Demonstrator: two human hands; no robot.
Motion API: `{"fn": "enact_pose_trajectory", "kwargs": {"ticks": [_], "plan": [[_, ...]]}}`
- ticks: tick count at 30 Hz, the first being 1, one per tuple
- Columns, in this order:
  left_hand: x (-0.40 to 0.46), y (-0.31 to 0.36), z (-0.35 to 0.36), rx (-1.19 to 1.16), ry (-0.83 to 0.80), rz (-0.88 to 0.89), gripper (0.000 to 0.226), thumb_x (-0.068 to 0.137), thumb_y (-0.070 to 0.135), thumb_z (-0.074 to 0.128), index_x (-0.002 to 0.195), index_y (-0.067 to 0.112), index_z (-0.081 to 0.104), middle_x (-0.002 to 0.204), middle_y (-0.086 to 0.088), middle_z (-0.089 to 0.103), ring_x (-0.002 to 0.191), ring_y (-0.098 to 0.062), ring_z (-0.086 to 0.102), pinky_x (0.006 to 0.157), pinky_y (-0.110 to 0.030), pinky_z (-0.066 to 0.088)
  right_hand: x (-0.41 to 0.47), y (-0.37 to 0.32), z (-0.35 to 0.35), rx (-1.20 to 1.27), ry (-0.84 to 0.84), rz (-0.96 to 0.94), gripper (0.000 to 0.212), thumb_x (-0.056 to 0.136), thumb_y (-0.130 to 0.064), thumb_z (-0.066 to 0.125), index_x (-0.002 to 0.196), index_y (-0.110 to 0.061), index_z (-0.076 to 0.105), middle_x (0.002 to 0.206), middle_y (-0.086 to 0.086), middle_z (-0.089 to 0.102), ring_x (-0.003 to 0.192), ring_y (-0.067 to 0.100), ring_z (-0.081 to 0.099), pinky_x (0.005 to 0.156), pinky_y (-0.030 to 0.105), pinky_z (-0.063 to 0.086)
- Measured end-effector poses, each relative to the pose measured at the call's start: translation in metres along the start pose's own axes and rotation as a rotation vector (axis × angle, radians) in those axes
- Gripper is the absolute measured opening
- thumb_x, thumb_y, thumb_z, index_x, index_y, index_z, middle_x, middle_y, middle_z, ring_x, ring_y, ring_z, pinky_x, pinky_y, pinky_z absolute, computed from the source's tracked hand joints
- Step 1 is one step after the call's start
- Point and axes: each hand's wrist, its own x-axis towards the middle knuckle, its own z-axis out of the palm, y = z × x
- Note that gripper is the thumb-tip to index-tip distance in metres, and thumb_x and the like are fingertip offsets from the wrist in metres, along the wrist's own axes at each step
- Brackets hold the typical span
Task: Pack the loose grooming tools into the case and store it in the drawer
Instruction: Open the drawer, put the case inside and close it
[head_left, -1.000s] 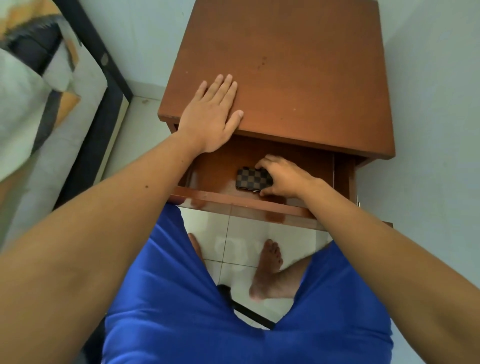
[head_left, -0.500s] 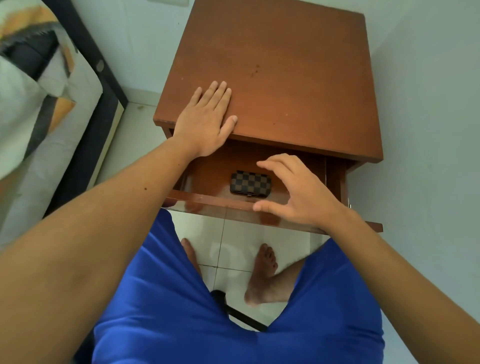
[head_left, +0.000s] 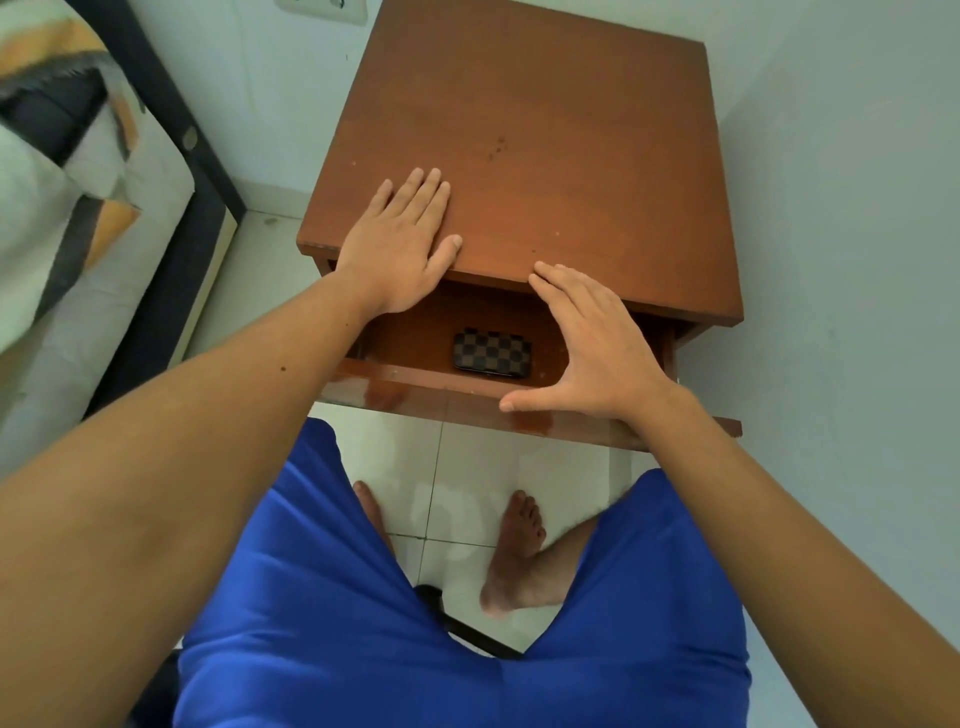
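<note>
At the corner of the room, against pale walls, stands a brown wooden desk (head_left: 545, 130), seen from above; its top carries a few small dark specks. To the left, a bed (head_left: 67, 208) with a dark frame and a patterned cover in grey, white and orange. White floor tiles (head_left: 478, 478) show below, with the person's bare feet and blue shorts (head_left: 322, 623).

Drawer (head_left: 415, 382): pulled out toward the person, glossy front rail nearest the camera, brown interior visible under the overhang of the desk top.

Case (head_left: 491, 352): small, dark, checkered pattern, closed. It lies flat on the drawer floor, just behind the front rail, roughly mid-width. Long axis runs left to right, parallel to the drawer front; right end sits slightly nearer the camera than the left. Nothing touches it.

Left hand (head_left: 400, 249): flat, palm down on the desk top near its front left edge. Fingers straight and close together, pointing away from the person; thumb spread out along the front edge. It holds nothing.

Right hand (head_left: 587, 343): spread, fingers extended and slightly apart, above the right part of the open drawer. Fingertips reach the front edge of the desk top; thumb stretches over the drawer's front rail. Whether thumb or fingertips actually make contact cannot be told. It holds nothing and is apart from the case.
</note>
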Motion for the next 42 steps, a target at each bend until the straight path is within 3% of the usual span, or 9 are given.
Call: {"fn": "enact_pose_trajectory", "kwargs": {"ticks": [7, 12, 18, 23, 29, 32, 35, 38, 42], "plan": [[0.002, -0.001, 0.001, -0.006, -0.015, -0.001, 0.075, 0.108, 0.059, 0.006, 0.169, 0.014, 0.007, 0.177, -0.004, 0.004, 0.163, -0.02, -0.001, 0.132, -0.044, 0.002, 0.013, 0.009, 0.008, 0.091, 0.182, 0.042, 0.095, 0.08, -0.078, 0.069, 0.15, -0.017, 0.052, 0.155, 0.0, 0.052, 0.145, 0.018, 0.043, 0.122, 0.04, 0.036], [0.002, -0.002, 0.003, 0.003, -0.013, 0.001, 0.074, 0.109, 0.057, 0.007, 0.169, 0.014, 0.006, 0.177, -0.004, 0.002, 0.163, -0.02, -0.003, 0.132, -0.044, 0.002, 0.027, 0.013, 0.028, 0.052, 0.394, 0.037, 0.058, 0.086, -0.052, 0.079, 0.126, -0.011, 0.07, 0.133, 0.003, 0.067, 0.125, 0.021, 0.058, 0.103, 0.039, 0.05], [0.004, -0.005, 0.007, 0.006, 0.003, 0.01, 0.073, 0.11, 0.055, 0.009, 0.169, 0.013, 0.008, 0.177, -0.005, 0.005, 0.163, -0.02, -0.001, 0.132, -0.043, 0.001, 0.043, 0.013, 0.039, -0.015, 0.594, 0.0, 0.025, 0.086, -0.026, 0.083, 0.096, -0.008, 0.069, 0.111, 0.006, 0.07, 0.097, 0.028, 0.062, 0.081, 0.037, 0.049], [0.005, -0.005, 0.01, 0.007, 0.015, 0.003, 0.073, 0.109, 0.055, 0.008, 0.169, 0.013, 0.009, 0.177, -0.005, 0.005, 0.163, -0.02, -0.001, 0.132, -0.043, 0.002, 0.044, 0.011, 0.044, -0.048, 0.591, 0.012, 0.023, 0.086, -0.025, 0.082, 0.096, -0.009, 0.068, 0.111, 0.006, 0.071, 0.096, 0.029, 0.063, 0.079, 0.039, 0.05], [0.006, -0.001, 0.008, -0.015, 0.006, -0.012, 0.072, 0.11, 0.054, 0.014, 0.169, 0.013, 0.011, 0.177, -0.006, 0.007, 0.163, -0.021, 0.0, 0.132, -0.043, 0.002, 0.052, 0.014, 0.019, 0.148, 0.464, 0.049, 0.024, 0.097, -0.037, 0.07, 0.105, -0.015, 0.066, 0.112, 0.001, 0.065, 0.105, 0.021, 0.057, 0.09, 0.036, 0.049], [0.013, 0.001, 0.001, -0.029, 0.028, -0.021, 0.072, 0.108, 0.055, 0.028, 0.165, 0.012, 0.027, 0.174, -0.008, 0.023, 0.162, -0.025, 0.015, 0.132, -0.042, 0.009, 0.067, 0.022, 0.009, 0.19, 0.403, 0.166, 0.032, 0.101, -0.039, 0.06, 0.121, -0.015, 0.063, 0.123, 0.002, 0.062, 0.115, 0.02, 0.055, 0.098, 0.041, 0.051], [0.027, 0.0, -0.006, -0.077, 0.097, 0.004, 0.062, 0.105, 0.05, 0.043, 0.155, 0.013, 0.045, 0.162, -0.009, 0.044, 0.154, -0.028, 0.033, 0.129, -0.042, 0.019, 0.092, 0.036, 0.003, 0.112, 0.282, 0.261, 0.05, 0.101, -0.046, 0.056, 0.139, -0.013, 0.056, 0.146, 0.006, 0.055, 0.135, 0.025, 0.049, 0.113, 0.046, 0.044], [0.045, 0.005, -0.003, -0.145, 0.054, 0.0, 0.066, 0.108, 0.05, 0.038, 0.163, 0.012, 0.033, 0.172, -0.007, 0.028, 0.161, -0.023, 0.017, 0.132, -0.039, 0.008, 0.114, 0.045, -0.003, 0.071, 0.153, 0.357, 0.073, 0.103, -0.056, 0.047, 0.159, -0.011, 0.036, 0.169, 0.008, 0.032, 0.158, 0.026, 0.025, 0.129, 0.043, 0.024], [0.056, 0.008, 0.011, -0.073, -0.013, -0.035, 0.075, 0.109, 0.056, 0.016, 0.169, 0.012, 0.002, 0.177, -0.004, -0.002, 0.163, -0.018, -0.007, 0.132, -0.04, -0.001, 0.119, 0.046, 0.005, 0.011, 0.089, 0.386, 0.082, 0.104, -0.063, 0.026, 0.167, -0.012, 0.013, 0.176, 0.005, 0.006, 0.163, 0.02, 0.002, 0.132, 0.04, 0.007]]}}
